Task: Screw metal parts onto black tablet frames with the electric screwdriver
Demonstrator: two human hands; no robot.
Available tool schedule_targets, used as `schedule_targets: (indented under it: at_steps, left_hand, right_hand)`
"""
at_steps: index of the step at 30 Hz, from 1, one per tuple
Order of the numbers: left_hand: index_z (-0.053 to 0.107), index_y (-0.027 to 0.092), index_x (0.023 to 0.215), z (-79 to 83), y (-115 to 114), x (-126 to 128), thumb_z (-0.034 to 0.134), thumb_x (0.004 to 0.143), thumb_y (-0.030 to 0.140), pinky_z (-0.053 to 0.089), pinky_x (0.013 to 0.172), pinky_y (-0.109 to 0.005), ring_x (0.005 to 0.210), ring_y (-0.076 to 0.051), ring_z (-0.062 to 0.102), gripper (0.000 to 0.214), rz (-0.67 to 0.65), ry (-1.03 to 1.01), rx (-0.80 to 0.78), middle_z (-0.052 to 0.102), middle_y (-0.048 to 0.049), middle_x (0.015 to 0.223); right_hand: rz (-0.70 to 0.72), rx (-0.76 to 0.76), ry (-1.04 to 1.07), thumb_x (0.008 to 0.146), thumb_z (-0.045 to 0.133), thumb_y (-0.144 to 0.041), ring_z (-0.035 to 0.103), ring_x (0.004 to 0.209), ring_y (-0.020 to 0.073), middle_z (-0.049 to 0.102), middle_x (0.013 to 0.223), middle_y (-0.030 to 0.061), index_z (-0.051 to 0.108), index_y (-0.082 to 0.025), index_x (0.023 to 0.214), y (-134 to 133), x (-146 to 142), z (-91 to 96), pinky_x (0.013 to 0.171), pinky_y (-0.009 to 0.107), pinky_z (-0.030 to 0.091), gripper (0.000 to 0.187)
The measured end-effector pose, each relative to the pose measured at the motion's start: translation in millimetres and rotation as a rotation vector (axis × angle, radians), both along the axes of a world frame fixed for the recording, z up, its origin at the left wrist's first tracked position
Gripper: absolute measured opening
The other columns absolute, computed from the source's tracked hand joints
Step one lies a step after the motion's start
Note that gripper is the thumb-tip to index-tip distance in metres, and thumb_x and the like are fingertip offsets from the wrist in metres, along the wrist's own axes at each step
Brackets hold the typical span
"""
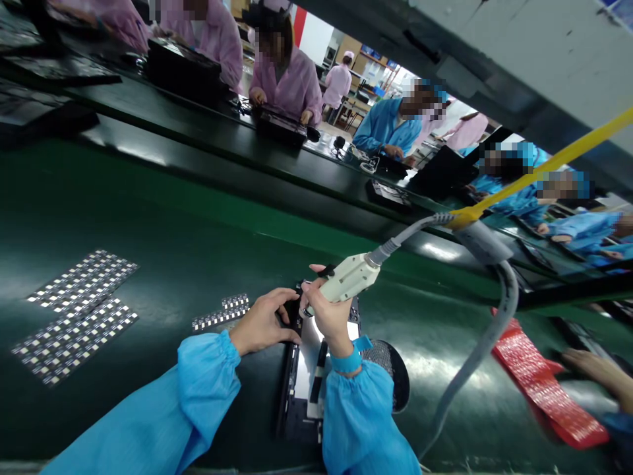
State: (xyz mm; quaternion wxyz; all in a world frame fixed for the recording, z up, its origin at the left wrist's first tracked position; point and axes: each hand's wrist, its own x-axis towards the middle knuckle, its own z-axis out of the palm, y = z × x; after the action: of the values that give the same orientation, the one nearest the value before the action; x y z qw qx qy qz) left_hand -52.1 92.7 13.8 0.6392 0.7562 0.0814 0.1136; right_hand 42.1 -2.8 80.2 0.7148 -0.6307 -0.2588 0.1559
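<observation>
My right hand [330, 316] is wrapped round a pale electric screwdriver [352, 277], whose tip is hidden behind my fingers. Beneath it lies a dark, flat device casing [309, 356] with a silvery panel and a black strip across it. At the casing's upper left edge is my left hand [264, 322], thumb and forefinger spread apart, fingertips touching or very near the edge. Just left of that hand lies a small dark sheet [220, 316] with rows of pale squares. A round black dish [403, 392] with small bits in it sits right of the casing, partly behind my sleeve.
Two larger patterned sheets [82, 282] lie at left. A grey cable [494, 336] hangs from a yellow strap [558, 161] and runs down at right. A red plastic strip [544, 382] lies near another person's hand [593, 373]. Several people work across the dark bench.
</observation>
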Motion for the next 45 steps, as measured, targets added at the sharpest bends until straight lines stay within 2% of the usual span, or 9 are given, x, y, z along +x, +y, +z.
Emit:
schedule_targets:
  at_steps: [13, 36, 45]
  left_hand:
    - [0.059, 0.022, 0.12, -2.8, -0.1, -1.0, 0.087, 0.056, 0.038, 0.052, 0.054, -0.022, 0.068, -0.009, 0.057, 0.072, -0.002, -0.021, -0.013, 0.05, -0.0095, 0.132]
    - [0.06, 0.023, 0.12, -2.2, -1.0, -2.2, 0.087, 0.056, 0.033, 0.054, 0.055, -0.022, 0.07, -0.01, 0.058, 0.07, 0.003, -0.014, -0.021, 0.049, -0.008, 0.133]
    - [0.059, 0.023, 0.122, -3.9, -1.1, -1.9, 0.088, 0.056, 0.03, 0.053, 0.055, -0.021, 0.07, -0.009, 0.058, 0.072, -0.005, -0.015, -0.023, 0.048, -0.0072, 0.134]
  right_hand:
    - [0.016, -0.039, -0.049, 0.074, 0.07, -0.022, 0.051, 0.04, 0.0103, 0.053, 0.054, -0.0083, 0.057, -0.018, 0.106, -3.3, -3.5, -7.1, 0.043, 0.023, 0.044, 0.034]
    - [0.057, -0.083, -0.097, 0.076, 0.067, -0.023, 0.052, 0.044, 0.0109, 0.054, 0.056, -0.0071, 0.057, -0.02, 0.104, -5.9, -5.1, -8.5, 0.049, 0.026, 0.047, 0.031]
    - [0.059, -0.085, -0.105, 0.075, 0.066, -0.023, 0.052, 0.044, 0.0111, 0.052, 0.053, -0.0066, 0.057, -0.019, 0.088, -5.6, -4.9, -8.0, 0.048, 0.025, 0.047, 0.016]
